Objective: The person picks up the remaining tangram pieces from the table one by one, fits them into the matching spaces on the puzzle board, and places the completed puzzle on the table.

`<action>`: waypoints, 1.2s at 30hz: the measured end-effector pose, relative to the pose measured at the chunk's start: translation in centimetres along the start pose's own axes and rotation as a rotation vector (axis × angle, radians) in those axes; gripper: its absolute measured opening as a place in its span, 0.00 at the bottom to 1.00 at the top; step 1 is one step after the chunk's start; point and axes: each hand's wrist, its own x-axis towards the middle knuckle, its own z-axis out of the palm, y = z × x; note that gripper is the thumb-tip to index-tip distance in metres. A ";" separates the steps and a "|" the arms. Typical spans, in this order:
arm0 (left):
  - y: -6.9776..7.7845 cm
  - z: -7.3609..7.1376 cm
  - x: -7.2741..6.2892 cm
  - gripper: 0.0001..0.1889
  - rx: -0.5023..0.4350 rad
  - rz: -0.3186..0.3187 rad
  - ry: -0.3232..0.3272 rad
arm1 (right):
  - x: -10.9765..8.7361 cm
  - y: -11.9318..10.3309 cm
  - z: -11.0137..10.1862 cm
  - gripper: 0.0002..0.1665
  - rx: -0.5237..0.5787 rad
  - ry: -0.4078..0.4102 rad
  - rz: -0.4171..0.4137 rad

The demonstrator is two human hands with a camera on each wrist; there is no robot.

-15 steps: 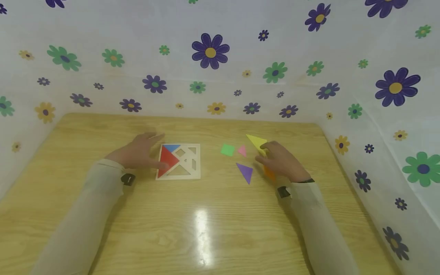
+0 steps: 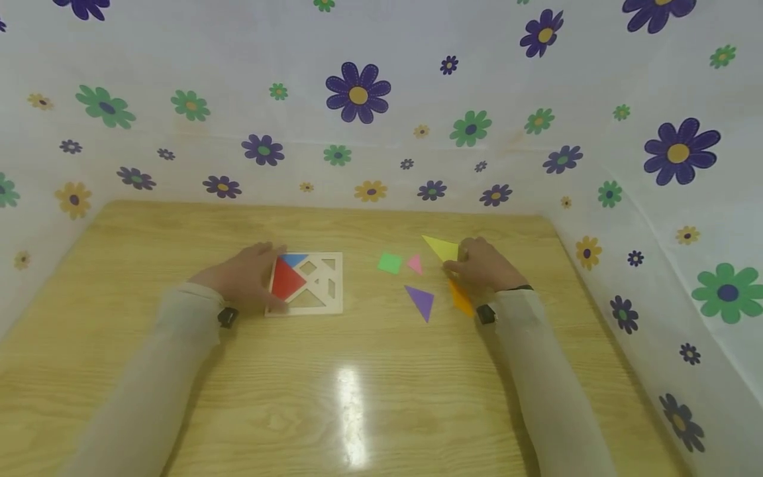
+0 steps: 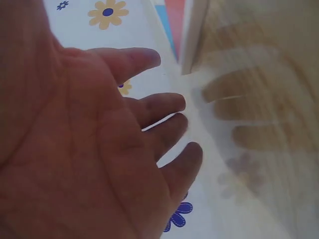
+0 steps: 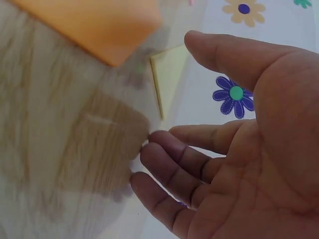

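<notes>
A white tangram board (image 2: 334, 306) lies on the table, holding a red triangle (image 2: 286, 281) and a blue triangle (image 2: 294, 260); its other cutouts are bare. At its left edge is my left hand (image 2: 243, 273), thumb by the near corner, fingers by the far one. In the left wrist view those fingers (image 3: 159, 109) are nearly straight. My right hand (image 2: 485, 265) is at the right end of a yellow triangle (image 2: 441, 248). Its thumb and fingers stand apart in the right wrist view, the yellow triangle (image 4: 169, 79) beyond them. An orange piece (image 2: 460, 298) lies partly under this hand.
Between board and right hand lie a green piece (image 2: 390, 263), a small pink triangle (image 2: 415, 264) and a purple triangle (image 2: 420, 302). A white flowered cloth (image 2: 286, 119) stands along the back and sides of the wooden table (image 2: 268, 397).
My left thumb has come off the red triangle towards the board's near-left corner. The right hand has shifted slightly away from me, beside the yellow triangle, uncovering more of the orange piece.
</notes>
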 end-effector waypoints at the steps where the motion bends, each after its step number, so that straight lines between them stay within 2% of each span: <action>1: 0.0 0.2 0.0 0.66 0.003 -0.003 -0.001 | 0.1 0.0 0.0 0.24 -0.013 -0.004 0.008; 9: 0.0 0.5 -0.3 0.69 -0.021 0.026 -0.001 | 0.9 -0.2 0.2 0.29 -0.087 -0.016 0.062; 17: 0.1 0.6 -0.3 0.70 -0.002 0.068 0.043 | 0.9 -0.4 0.6 0.29 -0.073 0.018 0.071; 21: 0.1 0.8 -0.2 0.70 -0.014 0.054 0.038 | 0.9 -0.5 0.7 0.27 -0.040 0.027 0.072; 25: 0.3 1.1 -0.2 0.70 -0.024 0.032 0.034 | 0.9 -0.8 0.8 0.30 -0.008 0.038 0.081; 29: 1.1 1.4 -0.2 0.69 -0.021 0.025 0.043 | 0.9 -1.0 0.9 0.34 0.018 0.047 0.091; 36: 3.1 2.5 0.3 0.66 -0.009 0.001 0.063 | 0.7 -1.5 0.8 0.34 0.072 0.055 0.099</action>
